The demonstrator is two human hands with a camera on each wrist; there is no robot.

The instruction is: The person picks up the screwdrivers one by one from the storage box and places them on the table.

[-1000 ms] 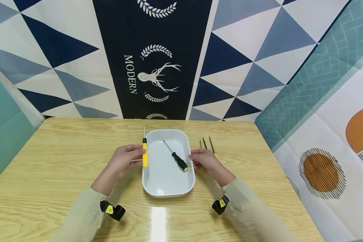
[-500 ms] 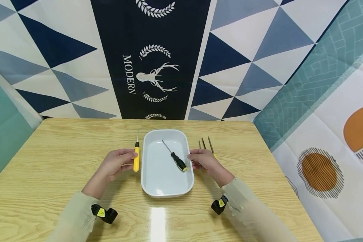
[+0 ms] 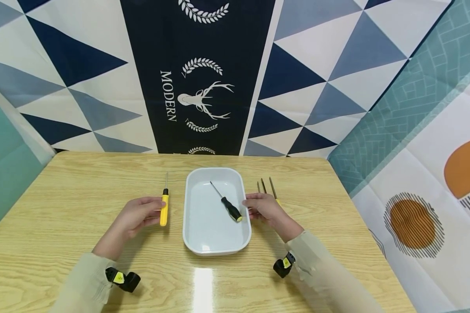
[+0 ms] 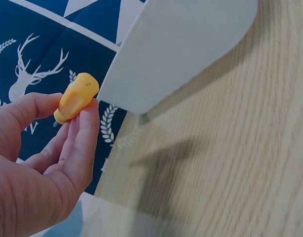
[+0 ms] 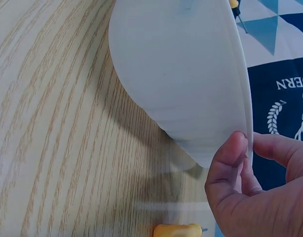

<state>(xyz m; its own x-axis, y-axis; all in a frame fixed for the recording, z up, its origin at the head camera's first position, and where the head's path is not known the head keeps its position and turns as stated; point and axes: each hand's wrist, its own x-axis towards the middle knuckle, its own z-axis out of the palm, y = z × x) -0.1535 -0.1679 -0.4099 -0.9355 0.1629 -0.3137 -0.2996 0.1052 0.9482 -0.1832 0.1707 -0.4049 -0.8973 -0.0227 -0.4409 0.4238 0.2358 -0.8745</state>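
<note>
My left hand pinches a screwdriver with a yellow handle between thumb and fingers, its thin shaft pointing to the far side. In the left wrist view the handle end faces the camera. A white rectangular tray stands to the right of that hand, apart from it. The tray's right rim is pinched by my right hand, thumb on one side and fingers on the other, as the right wrist view shows. Inside the tray lies a black-handled screwdriver with a yellow end.
Several metal shafts stick out beyond my right hand, which hides most of those tools. One yellow handle shows low in the right wrist view. The wooden table meets a patterned cloth at its far edge.
My left hand has moved left, carrying the yellow screwdriver from the tray's left rim to a spot over the table. My right hand, the tray and the black-handled screwdriver stay put.
</note>
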